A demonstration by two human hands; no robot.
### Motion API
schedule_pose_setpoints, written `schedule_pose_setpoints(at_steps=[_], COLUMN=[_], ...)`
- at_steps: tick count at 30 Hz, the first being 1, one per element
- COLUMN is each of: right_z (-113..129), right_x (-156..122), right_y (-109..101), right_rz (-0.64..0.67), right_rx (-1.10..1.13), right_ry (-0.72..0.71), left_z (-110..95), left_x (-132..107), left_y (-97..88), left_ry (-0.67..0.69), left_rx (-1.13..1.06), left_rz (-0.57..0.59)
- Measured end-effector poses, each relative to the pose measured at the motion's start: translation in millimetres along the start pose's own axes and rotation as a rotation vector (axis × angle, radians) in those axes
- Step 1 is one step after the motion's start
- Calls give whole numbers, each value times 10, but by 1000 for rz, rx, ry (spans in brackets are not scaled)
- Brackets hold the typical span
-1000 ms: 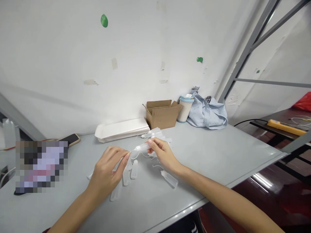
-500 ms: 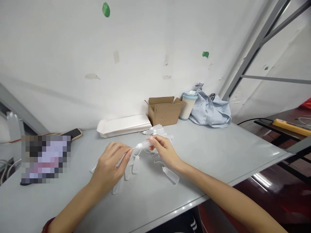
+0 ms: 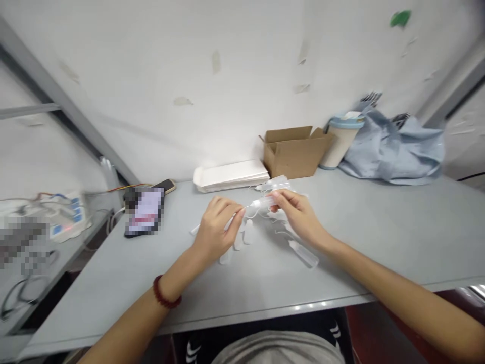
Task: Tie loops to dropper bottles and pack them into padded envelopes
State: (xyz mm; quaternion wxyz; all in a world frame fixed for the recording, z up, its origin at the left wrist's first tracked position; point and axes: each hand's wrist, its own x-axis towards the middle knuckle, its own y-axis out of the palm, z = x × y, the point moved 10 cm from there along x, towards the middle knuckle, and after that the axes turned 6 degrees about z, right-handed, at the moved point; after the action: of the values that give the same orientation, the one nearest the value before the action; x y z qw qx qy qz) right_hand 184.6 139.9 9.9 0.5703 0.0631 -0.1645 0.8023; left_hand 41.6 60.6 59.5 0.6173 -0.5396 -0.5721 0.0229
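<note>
My right hand [image 3: 299, 218] grips a small clear plastic bottle [image 3: 265, 202] by its body, its nozzle pointing left. My left hand [image 3: 217, 231] pinches at the nozzle's thin tip, thumb and forefinger pressed together; what lies between them is too small to make out. Both hands hover just above the grey table [image 3: 379, 237]. Under and between them lie several more small clear bottles [image 3: 246, 235], and one bottle [image 3: 304, 254] lies by my right wrist. A further heap of bottles [image 3: 278, 183] sits behind my right hand.
A stack of flat white cartons [image 3: 231, 176], an open cardboard box [image 3: 295, 150], a lidded cup [image 3: 343, 137] and a blue cloth [image 3: 397, 146] line the wall. A phone [image 3: 146, 215] lies at the left. Wires and a device [image 3: 62, 217] sit on a side bench.
The view has swung left and down, so the side bench and my lap now show. My hands keep the same hold on the bottle and its tip.
</note>
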Motion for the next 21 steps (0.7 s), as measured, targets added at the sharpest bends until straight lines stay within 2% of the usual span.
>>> schedule_pose_setpoints(at_steps=[12,21], right_z=[63,24], right_x=[6,3], right_y=[41,42], right_rz=[28,40], right_rx=[53,85], right_ry=[-11,-4], left_z=[-50,-74], left_x=[7,28], left_y=[-73,-90], left_ry=[41,47], left_rx=[3,9], left_rz=[-38,-59])
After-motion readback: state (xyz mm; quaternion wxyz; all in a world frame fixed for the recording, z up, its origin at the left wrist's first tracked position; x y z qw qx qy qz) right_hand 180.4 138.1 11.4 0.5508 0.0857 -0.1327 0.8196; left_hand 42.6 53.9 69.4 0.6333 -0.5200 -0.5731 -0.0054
